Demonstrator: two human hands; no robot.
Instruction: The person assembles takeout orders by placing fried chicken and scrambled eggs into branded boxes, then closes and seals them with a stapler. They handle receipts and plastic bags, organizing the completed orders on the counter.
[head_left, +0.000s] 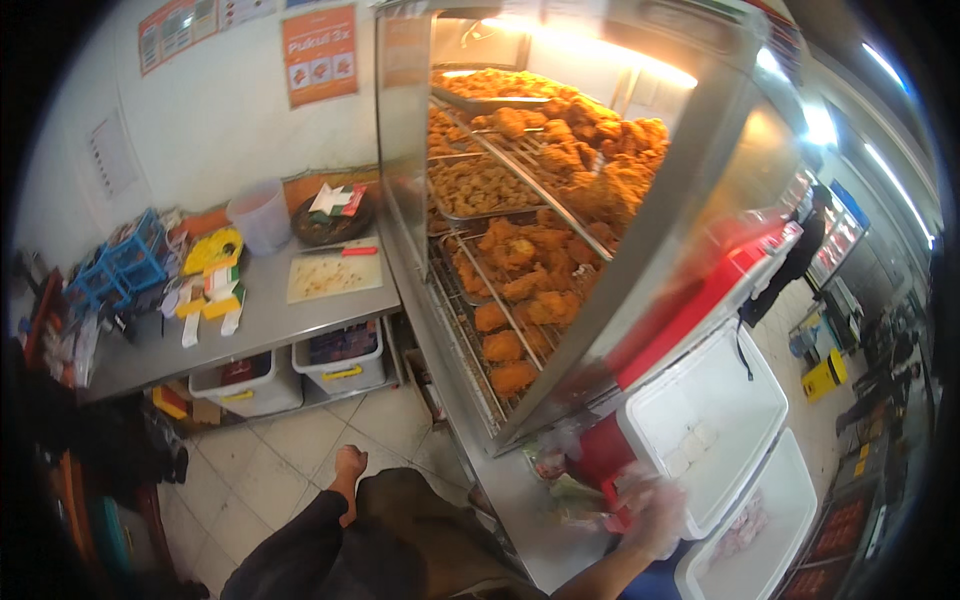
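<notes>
My left hand (350, 459) hangs over the tiled floor in front of my dark apron (405, 517), its fingers curled and nothing seen in it. Blurred by motion, my right hand (654, 511) is over the near side of a white open container (709, 517) and seems covered by a clear plastic glove. Beside it is a red handle-like part (611, 499); whether they touch cannot be told. A few pale pieces (694, 446) lie in that container. The second white container (784, 540) holds pinkish pieces (742, 525) that look like raw meat.
A lit display cabinet (675, 180) holds fried chicken (517, 247) on racks. On the steel table (277, 319) are a cutting board (334, 277), a red-handled knife (358, 251), a stone mortar (330, 225) and blue baskets (127, 259). Bins (345, 375) stand below. A person (802, 240) stands farther off.
</notes>
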